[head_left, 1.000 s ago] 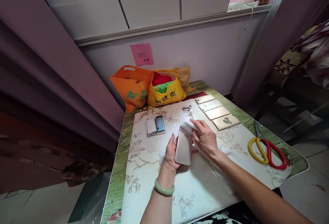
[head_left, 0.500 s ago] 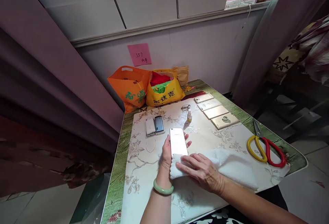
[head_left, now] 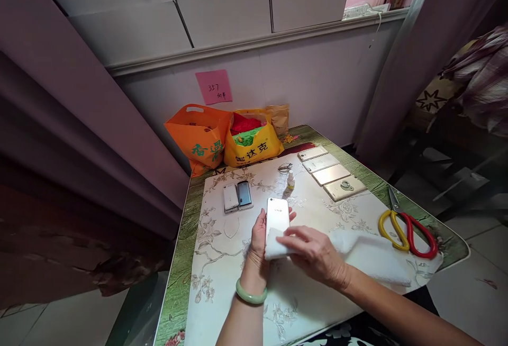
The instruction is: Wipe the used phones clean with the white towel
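Note:
My left hand (head_left: 259, 232), below a green bangle-less palm line of sight, is wrapped round a white smartphone (head_left: 278, 212) whose back with a "vivo" logo faces up. My right hand (head_left: 313, 251) presses a white cloth (head_left: 273, 245) against the phone's lower part, its fingers closed over the fabric. The rest of the cloth trails off to the right under my right wrist. A green bangle (head_left: 251, 292) sits on my left wrist. Beyond the phone stands a small dropper bottle (head_left: 291, 181), with glasses (head_left: 284, 167) lying behind it.
Several phones (head_left: 330, 174) lie in a row at the right back. Two more phones (head_left: 245, 193) lie at the left. Scissors (head_left: 408, 232) with yellow and red handles rest at the right edge. An orange bag (head_left: 198, 139) and a yellow bag (head_left: 254, 147) stand at the back.
My right hand has moved slightly up the phone with the cloth, whose scalloped edge is now folded under. The phone is a little further right in view.

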A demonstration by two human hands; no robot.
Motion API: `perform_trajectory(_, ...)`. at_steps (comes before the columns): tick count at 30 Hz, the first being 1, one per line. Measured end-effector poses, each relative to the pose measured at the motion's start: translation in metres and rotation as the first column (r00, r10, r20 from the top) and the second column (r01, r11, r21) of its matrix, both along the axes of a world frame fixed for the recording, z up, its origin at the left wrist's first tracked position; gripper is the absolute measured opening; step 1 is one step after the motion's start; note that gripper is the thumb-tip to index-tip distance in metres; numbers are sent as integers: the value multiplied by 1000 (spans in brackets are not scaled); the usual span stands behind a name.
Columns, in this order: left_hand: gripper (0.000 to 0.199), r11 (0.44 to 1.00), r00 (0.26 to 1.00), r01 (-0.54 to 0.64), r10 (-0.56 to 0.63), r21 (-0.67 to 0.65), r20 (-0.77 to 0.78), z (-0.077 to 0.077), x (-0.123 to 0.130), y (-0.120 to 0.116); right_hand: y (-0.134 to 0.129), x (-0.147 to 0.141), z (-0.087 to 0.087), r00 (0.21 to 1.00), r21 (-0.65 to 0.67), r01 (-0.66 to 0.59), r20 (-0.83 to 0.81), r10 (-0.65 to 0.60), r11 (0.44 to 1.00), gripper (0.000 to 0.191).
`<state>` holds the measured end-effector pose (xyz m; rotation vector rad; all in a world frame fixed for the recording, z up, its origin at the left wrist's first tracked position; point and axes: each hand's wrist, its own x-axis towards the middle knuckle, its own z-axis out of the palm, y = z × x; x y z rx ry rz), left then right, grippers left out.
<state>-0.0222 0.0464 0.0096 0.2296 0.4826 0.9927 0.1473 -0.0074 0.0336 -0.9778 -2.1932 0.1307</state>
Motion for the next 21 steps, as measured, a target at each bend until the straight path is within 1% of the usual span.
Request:
perform_trajectory(1, 63, 1000, 1000, 7, -7, 3, 0, 0, 0, 0, 0, -5, -1, 998, 10, -42, 39, 42, 999, 30)
perform_trajectory(2, 61, 1000, 1000, 28, -28, 0, 3, 1, 1, -1, 3, -8, -3, 997, 13, -41, 68, 40, 999, 29)
perform_trajectory(3, 58, 999, 999, 51, -51, -10, 8, 1, 0, -1, 8, -11, -5, 997, 6, 1, 80, -2, 1000, 29)
perform_trajectory(5, 49, 997, 997, 72, -71, -40, 8, 2, 0, 0, 25, -12, -7, 986, -42, 153, 74, -150, 987, 29)
perform_trajectory(7, 43, 997, 999, 52, -52, -53, -16, 3, 0, 0, 45, -12, -5, 950, -125, 311, 72, -304, 942, 28)
perform_trajectory(9, 41, 999, 999, 35, -37, -37, -39, 4, 1, 0, 62, -12, -1, 905, -215, 424, 75, -418, 880, 27)
perform_trajectory(11, 42, 999, 998, 30, -31, -22, -48, 4, 2, 1, 70, -14, 3, 877, -285, 474, 63, -477, 833, 29)
perform_trajectory(12, 42, 999, 999, 27, -28, -28, -45, 3, 2, 1, 69, -15, 4, 877, -303, 469, 53, -477, 830, 31)
perform_trajectory(13, 42, 999, 999, 22, -24, -40, -36, 2, 2, 1, 65, -17, 3, 889, -308, 445, 41, -455, 841, 33)
perform_trajectory(14, 41, 998, 999, 25, -26, -60, -24, 1, 1, 1, 59, -19, 2, 910, -302, 403, 32, -414, 864, 35)
perform_trajectory(16, 44, 995, 999, 47, -47, -87, 3, -1, -1, 0, 42, -21, -3, 959, -266, 279, 24, -283, 923, 41)
perform_trajectory(18, 51, 996, 998, 54, -54, -69, 11, -1, -2, -2, 22, -22, -7, 991, -224, 133, 24, -131, 965, 46)
perform_trajectory(19, 56, 998, 999, 46, -46, -45, 1, -1, -2, -3, 13, -20, -8, 998, -207, 60, 28, -56, 976, 47)
perform_trajectory(21, 63, 1000, 999, 6, -6, 6, -33, 1, -2, -5, 1, -16, -8, 996, -187, -73, 39, 81, 980, 49)
